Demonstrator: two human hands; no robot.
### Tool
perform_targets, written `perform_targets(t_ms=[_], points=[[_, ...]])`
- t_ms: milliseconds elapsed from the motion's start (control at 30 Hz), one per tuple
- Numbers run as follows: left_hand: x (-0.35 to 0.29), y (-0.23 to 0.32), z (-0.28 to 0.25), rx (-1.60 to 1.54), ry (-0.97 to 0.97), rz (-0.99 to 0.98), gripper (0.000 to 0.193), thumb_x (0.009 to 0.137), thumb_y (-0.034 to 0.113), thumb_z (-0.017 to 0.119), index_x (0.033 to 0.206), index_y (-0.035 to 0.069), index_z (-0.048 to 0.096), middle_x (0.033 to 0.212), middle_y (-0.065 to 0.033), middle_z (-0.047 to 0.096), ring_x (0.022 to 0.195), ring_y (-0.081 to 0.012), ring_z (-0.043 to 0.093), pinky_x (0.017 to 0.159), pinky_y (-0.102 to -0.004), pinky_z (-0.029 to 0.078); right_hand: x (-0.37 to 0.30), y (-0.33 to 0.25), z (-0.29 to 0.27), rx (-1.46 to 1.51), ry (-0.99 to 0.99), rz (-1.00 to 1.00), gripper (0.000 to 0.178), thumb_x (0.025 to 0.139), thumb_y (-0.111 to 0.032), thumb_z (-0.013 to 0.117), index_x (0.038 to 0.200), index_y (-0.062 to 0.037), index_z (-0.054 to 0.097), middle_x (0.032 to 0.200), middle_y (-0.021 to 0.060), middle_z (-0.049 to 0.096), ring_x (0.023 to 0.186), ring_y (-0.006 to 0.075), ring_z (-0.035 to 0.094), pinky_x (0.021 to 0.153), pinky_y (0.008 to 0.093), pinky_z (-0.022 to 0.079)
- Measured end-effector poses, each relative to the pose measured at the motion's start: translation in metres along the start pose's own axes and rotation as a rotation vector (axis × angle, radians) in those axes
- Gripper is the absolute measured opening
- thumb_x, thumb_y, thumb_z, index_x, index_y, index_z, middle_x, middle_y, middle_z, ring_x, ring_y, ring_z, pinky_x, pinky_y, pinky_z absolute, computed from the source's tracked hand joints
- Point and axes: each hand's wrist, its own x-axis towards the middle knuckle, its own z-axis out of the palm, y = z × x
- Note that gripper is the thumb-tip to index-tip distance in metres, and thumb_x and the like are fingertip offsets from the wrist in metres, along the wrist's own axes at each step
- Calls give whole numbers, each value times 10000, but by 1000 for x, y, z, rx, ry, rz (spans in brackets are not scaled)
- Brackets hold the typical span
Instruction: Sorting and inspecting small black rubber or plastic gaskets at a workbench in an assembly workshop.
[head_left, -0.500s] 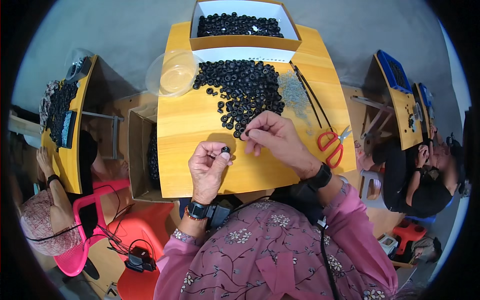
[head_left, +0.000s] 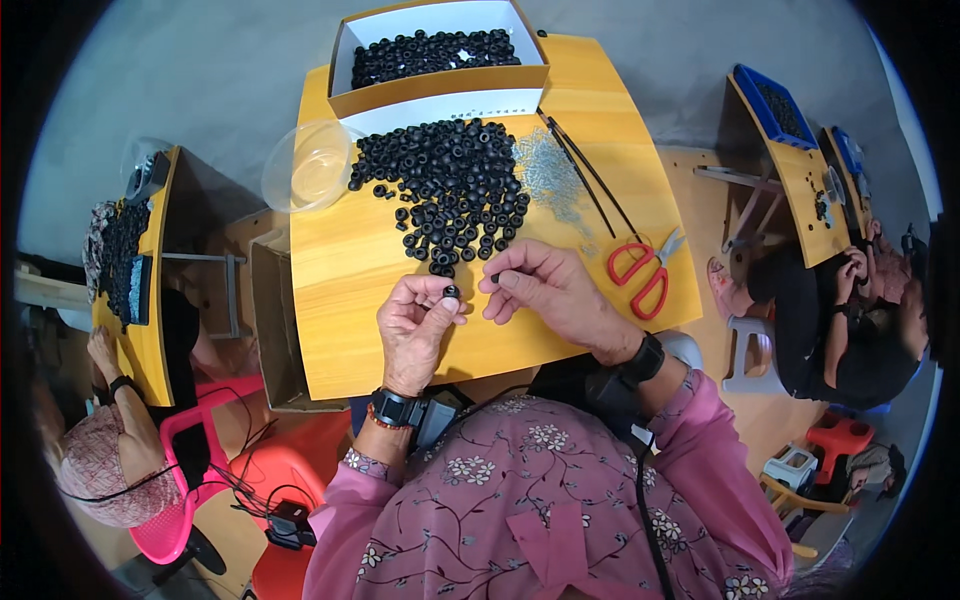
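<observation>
Over the near side of the yellow table (head_left: 350,350), my left hand (head_left: 412,325) pinches a small round black part with a hole (head_left: 451,292) between thumb and forefinger. Close to its right, my right hand (head_left: 555,292) has thumb and forefinger pressed together on a small dark piece (head_left: 497,278), too small to make out. The two hands are apart. Just beyond them spreads a heap of similar black ring-like parts (head_left: 440,180). To its right lies a scatter of tiny clear or silvery pieces (head_left: 552,170).
A cardboard box (head_left: 440,92) of black parts stands at the back. Left of the heap is a clear round tub (head_left: 318,168). Two thin black sticks (head_left: 590,170) and red-handled scissors (head_left: 648,275) lie rightward. Other people sit at tables on both sides; a red chair (head_left: 285,465) stands lower left.
My right hand has drawn back from the heap's near edge toward me, with its fingertips nearer the part in my left hand. The view has shifted, so the table appears farther left.
</observation>
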Motion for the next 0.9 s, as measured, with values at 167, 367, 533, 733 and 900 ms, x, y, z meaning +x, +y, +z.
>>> perform_targets(t_ms=[167,367,533,733,900], points=[[0,0,2,41,-3,-10,166,926,18,683,1072,6,606,942,-59,670,814,-139,653,723,-282,565,1,11,0,-84,-32,-73,184,1017,-56,538,1161,38,605,954,87,680,836,165,706,745,291,596],[-1,-1,1,60,-8,5,160,931,-11,664,1077,0,598,946,-58,673,825,-121,665,735,-275,581,7,3,4,-46,-72,-33,177,1010,-53,552,1163,24,596,961,100,693,837,168,710,743,286,596],[0,1,2,93,-15,1,150,932,10,671,1060,-2,595,954,-68,669,815,-128,653,741,-283,570,12,1,0,-21,-28,-54,180,1001,-46,565,1168,14,594,1044,132,709,879,186,725,732,296,601],[1,2,1,103,-12,-12,150,930,20,676,1053,-3,593,936,-72,666,794,-139,656,747,-290,571,17,1,0,21,-10,-51,169,974,-50,617,1135,1,632,1031,115,714,872,175,719,728,286,590],[0,-1,-1,61,-11,-15,151,926,11,678,1055,-7,600,926,-79,678,788,-148,663,753,-291,572,20,5,-1,0,-8,-53,149,937,-64,677,1076,-12,689,927,40,690,792,104,647,698,239,545]])
